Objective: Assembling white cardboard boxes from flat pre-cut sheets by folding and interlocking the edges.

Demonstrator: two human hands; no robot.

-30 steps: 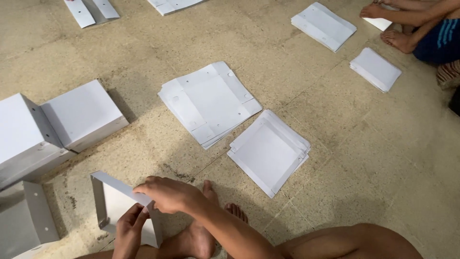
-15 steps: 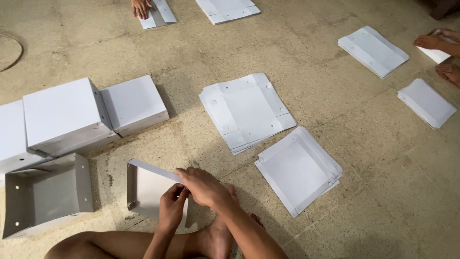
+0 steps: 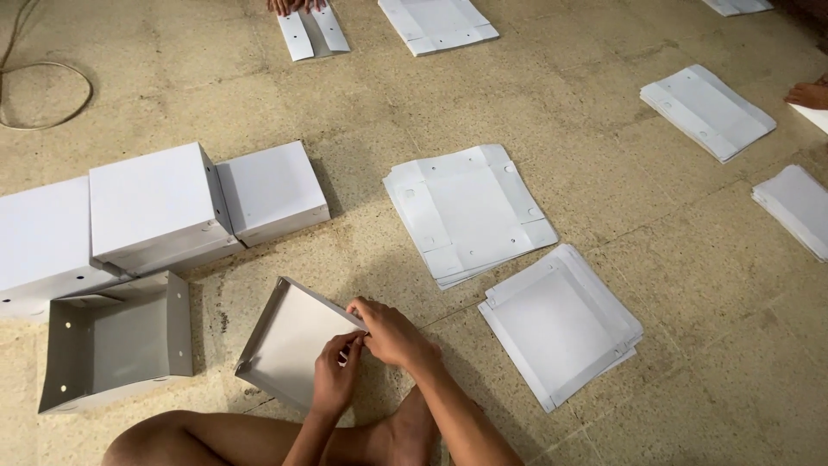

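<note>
I sit on the floor with a half-folded white cardboard box tray (image 3: 289, 341) in front of my legs. My right hand (image 3: 390, 332) pinches the raised right flap of the tray near its corner. My left hand (image 3: 334, 375) grips the same edge just below, fingers closed on the card. Two walls of the tray stand up; its grey inside faces me. A stack of flat die-cut box blanks (image 3: 470, 211) lies beyond it, and a second stack of flat white sheets (image 3: 561, 324) lies to the right of my hands.
A finished open box (image 3: 116, 341) sits at left, with closed white boxes (image 3: 159, 207) behind it. More flat stacks (image 3: 707, 110) lie far right and at the top (image 3: 438, 22). Another person's hand (image 3: 291, 5) rests on strips at the top; a foot (image 3: 809, 93) shows right. A cable (image 3: 43, 95) loops at upper left.
The view has swung left and down, bringing the boxes at left further in. My hands have stayed on the tray's right flap, raising and pressing it.
</note>
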